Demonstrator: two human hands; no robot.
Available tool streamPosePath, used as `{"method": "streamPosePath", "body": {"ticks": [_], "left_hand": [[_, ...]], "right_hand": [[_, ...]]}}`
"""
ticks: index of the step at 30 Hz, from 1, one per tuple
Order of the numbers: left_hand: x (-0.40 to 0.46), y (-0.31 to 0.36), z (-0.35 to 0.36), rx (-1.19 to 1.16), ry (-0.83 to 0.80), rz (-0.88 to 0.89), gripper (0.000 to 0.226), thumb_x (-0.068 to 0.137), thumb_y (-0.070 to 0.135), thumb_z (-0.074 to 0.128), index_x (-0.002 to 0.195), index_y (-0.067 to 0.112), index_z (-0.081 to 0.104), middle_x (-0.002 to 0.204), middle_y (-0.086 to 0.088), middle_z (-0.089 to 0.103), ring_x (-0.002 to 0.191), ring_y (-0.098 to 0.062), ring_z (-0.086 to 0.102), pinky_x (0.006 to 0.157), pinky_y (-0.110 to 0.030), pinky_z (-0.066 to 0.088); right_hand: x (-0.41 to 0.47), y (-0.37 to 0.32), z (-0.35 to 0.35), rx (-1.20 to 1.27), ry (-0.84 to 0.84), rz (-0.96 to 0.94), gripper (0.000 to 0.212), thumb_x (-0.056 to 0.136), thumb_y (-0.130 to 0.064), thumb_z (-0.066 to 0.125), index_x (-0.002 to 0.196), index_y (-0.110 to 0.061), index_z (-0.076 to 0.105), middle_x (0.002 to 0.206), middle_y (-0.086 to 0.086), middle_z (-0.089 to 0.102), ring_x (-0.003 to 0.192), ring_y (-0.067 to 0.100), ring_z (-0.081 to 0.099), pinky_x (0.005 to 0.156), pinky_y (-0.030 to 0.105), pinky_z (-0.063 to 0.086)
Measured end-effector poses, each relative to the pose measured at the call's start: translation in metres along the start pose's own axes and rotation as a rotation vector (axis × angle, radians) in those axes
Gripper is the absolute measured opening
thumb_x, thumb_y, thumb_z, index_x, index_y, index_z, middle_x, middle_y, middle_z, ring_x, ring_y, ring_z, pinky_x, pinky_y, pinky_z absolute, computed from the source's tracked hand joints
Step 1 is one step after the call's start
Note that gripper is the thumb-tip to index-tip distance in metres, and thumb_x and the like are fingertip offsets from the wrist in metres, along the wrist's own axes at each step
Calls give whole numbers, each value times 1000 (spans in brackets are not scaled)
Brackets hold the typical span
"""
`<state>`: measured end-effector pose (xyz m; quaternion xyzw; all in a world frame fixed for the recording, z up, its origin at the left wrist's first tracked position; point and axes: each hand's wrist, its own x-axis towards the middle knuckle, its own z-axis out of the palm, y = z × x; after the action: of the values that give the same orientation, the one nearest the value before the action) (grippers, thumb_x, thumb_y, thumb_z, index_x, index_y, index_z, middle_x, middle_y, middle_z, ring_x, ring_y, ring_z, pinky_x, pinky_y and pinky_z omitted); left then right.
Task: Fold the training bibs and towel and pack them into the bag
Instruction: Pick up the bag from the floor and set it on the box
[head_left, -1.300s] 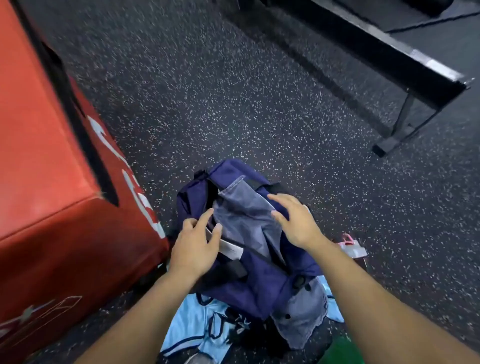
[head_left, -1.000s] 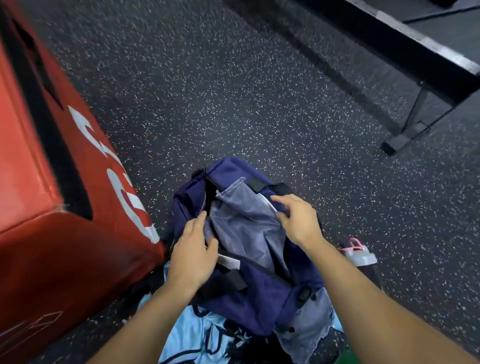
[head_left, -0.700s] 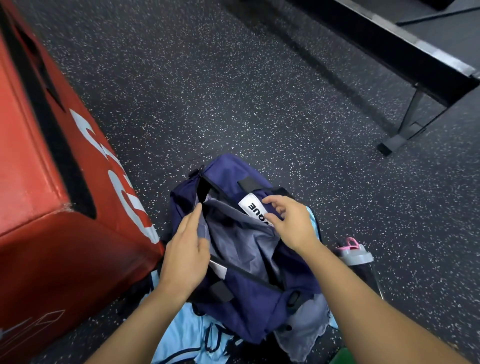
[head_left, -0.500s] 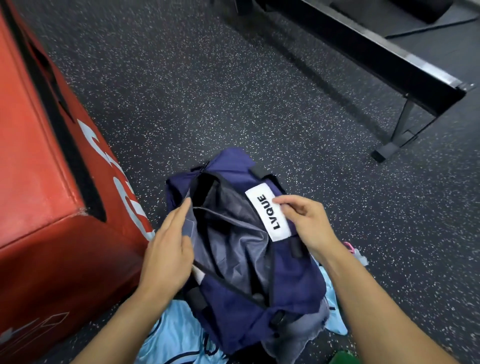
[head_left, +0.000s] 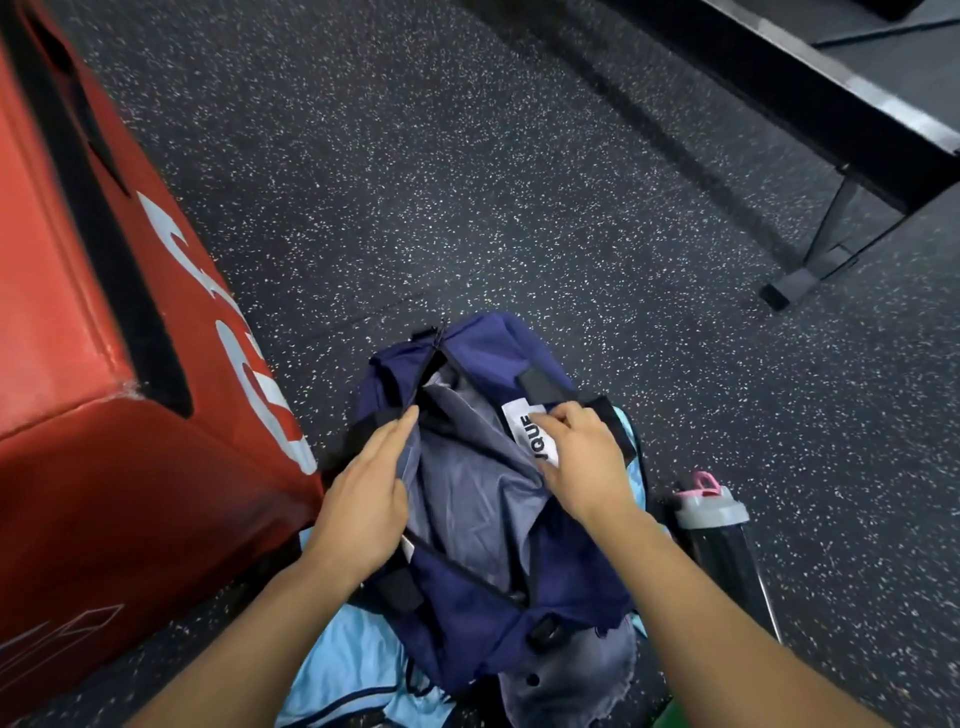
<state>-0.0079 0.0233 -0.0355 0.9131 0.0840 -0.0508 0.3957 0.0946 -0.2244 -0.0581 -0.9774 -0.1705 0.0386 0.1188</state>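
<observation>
Navy bag (head_left: 498, 618) is set on the speckled floor (head_left: 467, 182) beside a red box (head_left: 104, 415), unzipped, grey lining shown. Its left rim is pressed by the flat left hand (head_left: 363, 499); its white-labelled right edge is pinched by the right hand (head_left: 582, 462). Light-blue bibs (head_left: 348, 670) lie beneath.

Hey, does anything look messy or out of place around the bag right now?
Yes. The navy bag sits on top of a crumpled light blue bib and a grey cloth on the floor, both unfolded and pinned beneath it instead of packed.
</observation>
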Motion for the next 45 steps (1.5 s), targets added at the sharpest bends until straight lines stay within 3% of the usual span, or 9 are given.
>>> {"method": "streamPosePath", "body": {"ticks": [5,14,18,23,26,31,37,40,45], "left_hand": [[6,-3,11,-14,-19,-34,85,89,-5,45,156,42,20,158,18,30,128,-20,52,104,-38,44],[-17,0,4,-54,26,-48,64,98,20,54,152,46,31,127,20,41,65,-10,58,79,-36,50],[-33,0,6,-60,-22,-72,67,100,18,51,153,49,25,120,10,56,71,-10,59,76,-39,51],[-38,21,-4,-8,-31,-92,75,97,5,45,155,45,21,126,-3,62,98,-31,63,83,-43,49],[-41,44,-19,13,-28,-54,75,96,3,45,156,41,22,134,-4,60,109,-34,61,87,-43,48],[-55,88,-61,-10,23,25,76,93,-1,45,155,40,28,130,-3,62,110,-31,61,89,-41,49],[-86,162,-144,-5,197,194,73,95,-1,45,155,38,30,137,-3,61,118,-28,60,94,-38,48],[-106,198,-197,4,304,269,75,95,-1,46,154,42,29,119,-7,68,103,-31,64,84,-39,49],[-147,247,-298,-66,501,337,73,94,-3,50,149,43,38,96,-11,72,82,-37,62,73,-39,49]], "right_hand": [[1,2,20,-53,-154,104,77,72,-42,83,140,-26,51,128,2,50,112,26,50,100,37,43],[-17,7,13,-195,-409,61,79,82,-43,65,152,-33,30,127,7,58,114,33,58,97,40,44],[-35,9,5,-69,-497,80,80,83,-26,59,155,-35,25,117,11,66,110,38,61,90,42,51],[-62,9,-35,246,-327,123,74,95,-11,52,151,-50,21,68,-13,50,73,22,59,76,34,44],[-76,7,-66,342,-155,119,69,93,1,51,146,-42,40,69,-27,43,66,-8,50,74,24,37],[-91,-15,-125,315,106,107,61,93,-1,57,139,-41,54,95,-14,69,79,4,62,77,33,49],[-107,-65,-239,253,439,6,63,86,7,67,135,-31,61,102,-18,72,88,-6,62,77,5,37],[-117,-98,-306,279,558,-33,55,88,4,67,133,-28,64,86,-18,69,79,-16,54,74,-4,32],[-138,-170,-416,352,694,-120,44,96,-6,61,133,-29,64,58,-27,43,62,-7,52,61,19,34]]}}
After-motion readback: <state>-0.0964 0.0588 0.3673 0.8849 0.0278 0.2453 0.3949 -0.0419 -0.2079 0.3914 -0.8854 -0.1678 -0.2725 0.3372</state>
